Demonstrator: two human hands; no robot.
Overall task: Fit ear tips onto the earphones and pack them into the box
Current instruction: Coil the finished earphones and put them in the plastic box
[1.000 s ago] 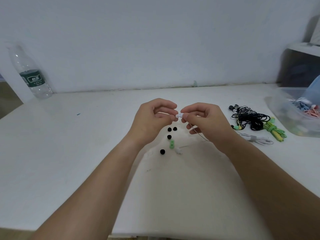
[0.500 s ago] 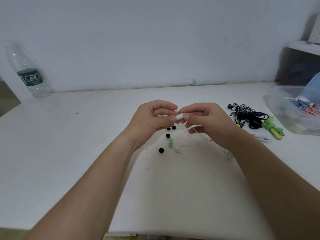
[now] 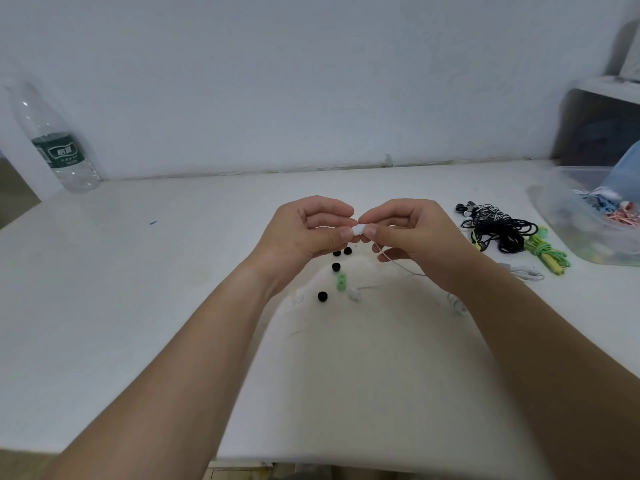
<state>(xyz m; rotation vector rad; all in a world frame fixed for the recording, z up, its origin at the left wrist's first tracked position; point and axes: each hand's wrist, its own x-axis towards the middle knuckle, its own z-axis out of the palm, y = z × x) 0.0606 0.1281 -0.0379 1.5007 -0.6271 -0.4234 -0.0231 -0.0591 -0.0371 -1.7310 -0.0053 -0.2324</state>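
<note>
Above the middle of the white table point(image 3: 173, 271), my left hand point(image 3: 304, 233) and my right hand point(image 3: 415, 237) meet fingertip to fingertip. Between them they pinch a small white earbud with its ear tip point(image 3: 358, 230). Its thin white cable point(image 3: 401, 268) hangs from my right hand down to the table. Under my hands lie several black ear tips point(image 3: 322, 296), two green ear tips point(image 3: 341, 282) and a second white earbud point(image 3: 354, 294). A clear plastic box point(image 3: 568, 220) stands at the far right.
A heap of black earphones point(image 3: 498, 230), a green coiled pair point(image 3: 547, 252) and a white pair point(image 3: 523, 271) lie right of my hands. A plastic water bottle point(image 3: 55, 143) stands at the back left by the wall. The box holds coloured cables.
Both hands stay together on the earbud; they have only shifted slightly in the view as my head moved.
</note>
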